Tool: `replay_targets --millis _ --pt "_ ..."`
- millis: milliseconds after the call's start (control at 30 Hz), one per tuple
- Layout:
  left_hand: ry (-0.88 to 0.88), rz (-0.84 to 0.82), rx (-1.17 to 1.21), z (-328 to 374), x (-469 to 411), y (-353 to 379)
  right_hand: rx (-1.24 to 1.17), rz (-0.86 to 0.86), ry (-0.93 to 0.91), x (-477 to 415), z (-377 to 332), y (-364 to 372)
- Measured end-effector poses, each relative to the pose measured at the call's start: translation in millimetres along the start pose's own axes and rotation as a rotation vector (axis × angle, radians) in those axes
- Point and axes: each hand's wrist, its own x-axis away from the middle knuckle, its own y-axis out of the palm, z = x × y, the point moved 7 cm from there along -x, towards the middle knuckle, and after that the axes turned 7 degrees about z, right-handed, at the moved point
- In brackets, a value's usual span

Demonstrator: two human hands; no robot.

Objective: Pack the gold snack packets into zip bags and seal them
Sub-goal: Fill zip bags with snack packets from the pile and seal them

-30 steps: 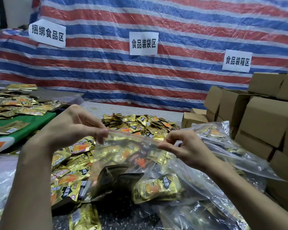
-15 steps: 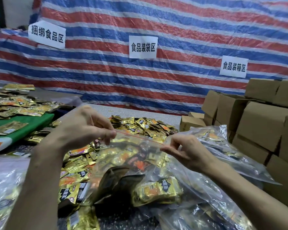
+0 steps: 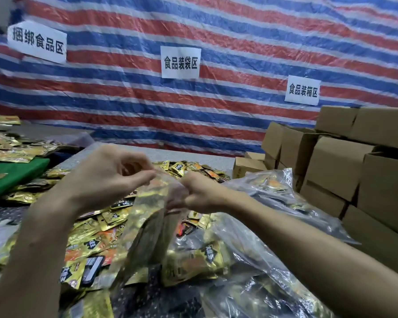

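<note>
I hold a clear zip bag (image 3: 147,223) with gold snack packets inside it up over the table. My left hand (image 3: 110,177) pinches its top edge with thumb and fingertips. My right hand (image 3: 198,191) grips the same top edge close beside the left, fingers curled. The bag hangs narrow and bunched below both hands. Loose gold snack packets (image 3: 87,239) lie piled on the table under and left of the bag. More filled clear bags (image 3: 251,267) lie heaped under my right forearm.
Brown cardboard boxes (image 3: 345,166) stack along the right side. A green mat (image 3: 16,175) with more gold packets sits at the left. A red, white and blue striped tarp (image 3: 216,42) with three paper signs hangs behind the table.
My hands have come together along the bag's top edge, from far apart to nearly touching. The bag went from stretched wide to narrow and bunched. The view tilted slightly.
</note>
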Motion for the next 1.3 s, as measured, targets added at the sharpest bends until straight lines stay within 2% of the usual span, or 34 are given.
replay_targets --millis 100,200,333,400,467,500,567,633,733,833,900,967,1000,1067,1167,1300 --pt "-0.061 0.146 -0.104 -1.9 -5.3 -0.1 0.053 0.196 -0.001 -8.6 0.2 -35.1" --pt "-0.044 0.184 -0.196 7.9 -8.0 15.0 0.127 0.375 0.056 -10.1 11.7 -85.3" --pt "-0.023 0.039 -0.181 18.6 -7.6 50.4 0.402 0.742 0.228 7.3 44.3 -168.3" --pt "-0.004 -0.008 -0.189 21.2 -6.8 60.4 0.481 0.958 0.230 32.0 56.8 -192.7" --pt "0.012 -0.038 -0.202 21.9 -6.5 64.7 0.545 1.047 0.251 56.7 73.5 -196.2" --pt "0.014 -0.057 -0.206 21.8 -6.2 66.3 0.599 0.993 0.328 64.9 90.5 -190.5" --pt "0.019 -0.097 -0.220 21.3 -5.7 69.8 0.712 0.716 0.575 80.6 132.6 -166.8" --pt "0.024 -0.132 -0.240 22.3 -4.5 73.5 0.648 0.457 0.727 99.7 159.9 -138.8" --pt "0.029 -0.179 -0.287 25.5 -3.0 79.6 0.449 0.309 0.718 113.9 159.9 -123.1" --pt "0.049 -0.180 -0.306 33.6 -1.4 79.1 0.352 0.173 0.727 114.5 147.8 -124.1" --pt "0.050 -0.115 -0.277 40.2 -0.2 72.2 0.494 0.165 0.712 111.6 132.7 -124.2" --pt "0.035 -0.024 -0.232 46.7 -0.6 63.0 0.650 0.316 0.601 105.2 102.6 -122.4" --pt "0.019 0.010 -0.209 48.7 -0.5 59.2 0.643 0.398 0.512 99.4 82.8 -116.2" --pt "-0.012 0.050 -0.207 48.3 2.2 53.6 0.484 0.472 0.353 86.8 45.4 -93.7" --pt "-0.069 0.087 -0.297 31.6 21.2 41.0 0.216 0.414 0.208 69.4 1.9 -48.5" --pt "-0.261 0.003 -0.426 -25.5 71.9 18.9 0.037 0.355 0.105 61.1 -32.4 0.8"
